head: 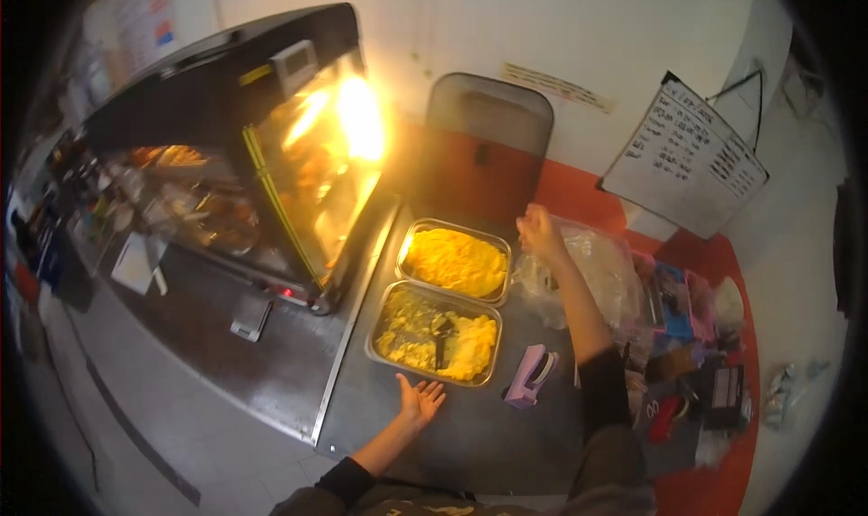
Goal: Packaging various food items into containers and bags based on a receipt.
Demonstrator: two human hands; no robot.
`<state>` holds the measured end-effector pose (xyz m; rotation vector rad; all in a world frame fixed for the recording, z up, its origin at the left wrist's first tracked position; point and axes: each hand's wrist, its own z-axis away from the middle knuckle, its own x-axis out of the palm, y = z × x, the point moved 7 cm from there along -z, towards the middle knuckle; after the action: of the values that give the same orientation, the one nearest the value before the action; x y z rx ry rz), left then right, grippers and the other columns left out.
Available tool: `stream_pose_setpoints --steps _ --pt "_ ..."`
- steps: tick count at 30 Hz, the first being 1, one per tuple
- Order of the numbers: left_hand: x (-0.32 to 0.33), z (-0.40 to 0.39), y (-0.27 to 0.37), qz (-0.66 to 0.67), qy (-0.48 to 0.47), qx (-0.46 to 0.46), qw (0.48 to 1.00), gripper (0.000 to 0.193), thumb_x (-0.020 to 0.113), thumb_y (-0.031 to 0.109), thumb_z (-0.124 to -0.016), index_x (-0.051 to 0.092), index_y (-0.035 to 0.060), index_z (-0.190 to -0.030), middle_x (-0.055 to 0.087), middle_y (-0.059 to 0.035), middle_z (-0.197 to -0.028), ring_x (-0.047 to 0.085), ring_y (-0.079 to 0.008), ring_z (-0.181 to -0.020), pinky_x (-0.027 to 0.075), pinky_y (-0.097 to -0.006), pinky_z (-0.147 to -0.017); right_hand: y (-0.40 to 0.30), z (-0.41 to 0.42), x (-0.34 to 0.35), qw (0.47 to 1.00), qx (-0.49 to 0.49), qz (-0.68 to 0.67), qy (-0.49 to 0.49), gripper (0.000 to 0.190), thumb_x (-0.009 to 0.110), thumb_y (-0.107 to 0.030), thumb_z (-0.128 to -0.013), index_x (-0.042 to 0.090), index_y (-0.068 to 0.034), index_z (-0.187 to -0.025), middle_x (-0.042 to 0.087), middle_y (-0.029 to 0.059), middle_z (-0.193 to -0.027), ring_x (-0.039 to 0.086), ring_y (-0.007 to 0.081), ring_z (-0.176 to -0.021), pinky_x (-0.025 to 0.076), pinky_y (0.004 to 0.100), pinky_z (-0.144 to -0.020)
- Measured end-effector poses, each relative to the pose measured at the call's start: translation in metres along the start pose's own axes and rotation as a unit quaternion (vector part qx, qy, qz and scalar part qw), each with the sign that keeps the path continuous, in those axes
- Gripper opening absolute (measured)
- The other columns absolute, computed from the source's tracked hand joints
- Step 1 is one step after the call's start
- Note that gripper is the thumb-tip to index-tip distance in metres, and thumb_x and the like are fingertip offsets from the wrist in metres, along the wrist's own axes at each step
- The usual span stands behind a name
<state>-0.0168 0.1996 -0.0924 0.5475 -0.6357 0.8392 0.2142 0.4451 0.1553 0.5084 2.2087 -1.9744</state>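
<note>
My left hand (422,402), palm up with fingers apart, is just below the near clear tray (434,378) and holds nothing. Yellow mashed or scrambled food (476,345) lies in that tray, piled thicker on the right, with a black spoon (440,350) resting in it. Behind it, a second clear tray (400,255) is heaped with smoother yellow food (458,261). My right hand (540,232) is raised by the left side of a heap of clear plastic bags (600,268). Its fingers are curled, and I cannot make out anything between them.
On the left a lit food warmer cabinet (224,109) stands on the metal counter (271,394). A lilac tape dispenser or stapler (531,378) sits right of the trays. A small flat device (251,317), baskets (678,299), a red tool (668,417) and a whiteboard (685,156) surround them.
</note>
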Motion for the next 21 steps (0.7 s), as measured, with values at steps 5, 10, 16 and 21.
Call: stream_pose_setpoints --steps 5,10,16,21 --pt "0.017 -0.024 -0.019 0.102 0.016 -0.069 0.992 0.109 0.030 0.081 -0.065 -0.009 0.0090 -0.137 -0.001 -0.0196 -0.143 0.006 -0.0340 -0.132 0.010 -0.0462 -0.107 0.040 -0.134 -0.085 0.928 -0.096 0.235 0.273 0.068 0.066 -0.018 -0.074 0.030 0.007 -0.126 0.043 0.0238 -0.123 0.041 0.0334 -0.116 0.034 0.0381 -0.096" --pt "0.010 -0.022 -0.011 0.096 -0.071 -0.049 0.992 0.112 0.029 0.082 -0.062 -0.007 0.0077 -0.137 0.000 -0.0190 -0.142 0.005 -0.0343 -0.132 0.011 -0.0493 -0.107 0.084 -0.170 -0.048 0.954 0.089 0.187 0.216 0.072 0.067 -0.020 -0.073 0.029 0.005 -0.128 0.036 0.0252 -0.129 0.034 0.0367 -0.121 0.031 0.0399 -0.099" --pt "0.020 -0.024 -0.019 0.140 -0.040 -0.065 0.987 0.113 0.027 0.083 -0.061 0.000 0.0048 -0.138 0.006 -0.0160 -0.143 0.009 -0.0321 -0.132 0.011 -0.0510 -0.107 0.137 -0.176 -0.072 0.931 0.167 0.287 0.152 0.054 0.065 -0.016 -0.073 0.040 -0.003 -0.120 0.052 0.0207 -0.114 0.049 0.0359 -0.106 0.042 0.0428 -0.086" --pt "0.009 -0.027 -0.005 0.135 -0.021 -0.030 0.990 0.115 0.027 0.084 -0.060 0.001 0.0028 -0.137 0.006 -0.0162 -0.142 0.010 -0.0325 -0.132 0.010 -0.0514 -0.107 0.108 -0.126 -0.025 0.971 0.058 0.157 0.171 0.036 0.062 -0.012 -0.072 0.049 0.000 -0.103 0.057 0.0198 -0.093 0.056 0.0352 -0.089 0.045 0.0426 -0.078"
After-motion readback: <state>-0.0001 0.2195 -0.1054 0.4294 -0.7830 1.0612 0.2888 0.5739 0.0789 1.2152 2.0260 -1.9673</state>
